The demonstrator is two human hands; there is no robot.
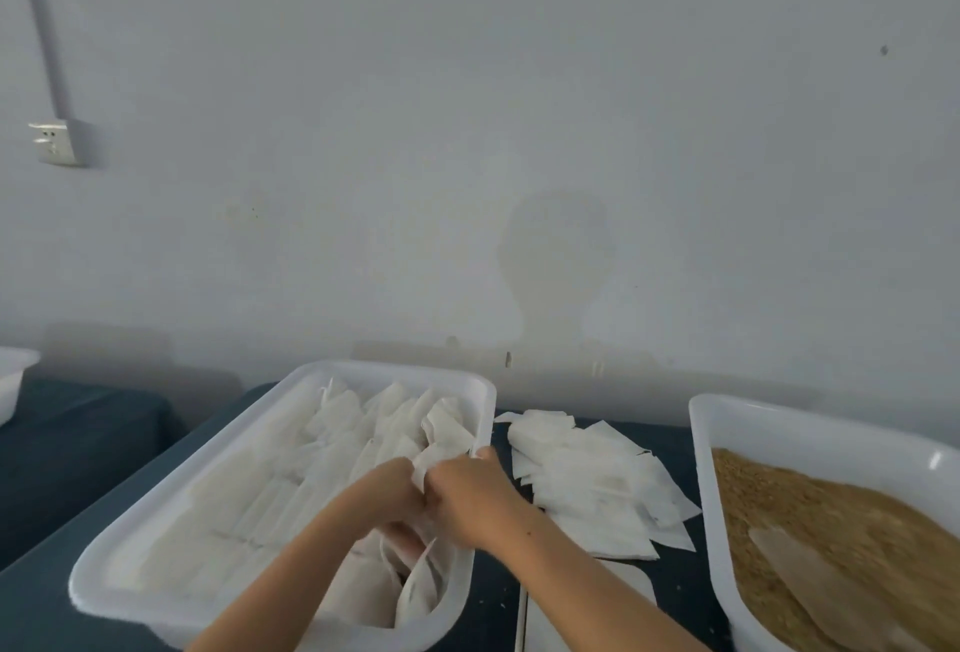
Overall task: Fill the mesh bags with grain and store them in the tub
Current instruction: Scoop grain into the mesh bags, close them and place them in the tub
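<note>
A white tub [130,521] in front of me holds several rows of filled white mesh bags [270,485]. Over its right side, my left hand [384,493] and my right hand [467,493] meet, fingers curled round one white mesh bag [441,436] that sticks up between them. Right of the tub lies a loose pile of flat empty mesh bags [587,480]. At the far right a second white tub [727,423] holds brown grain [841,532] with a flat scoop-like piece [831,594] lying in it.
The tubs stand on a dark blue table [78,449] against a grey wall. Another white container's corner [10,376] shows at the left edge. A wall socket [57,142] sits high on the left. A white sheet [587,615] lies between the tubs near me.
</note>
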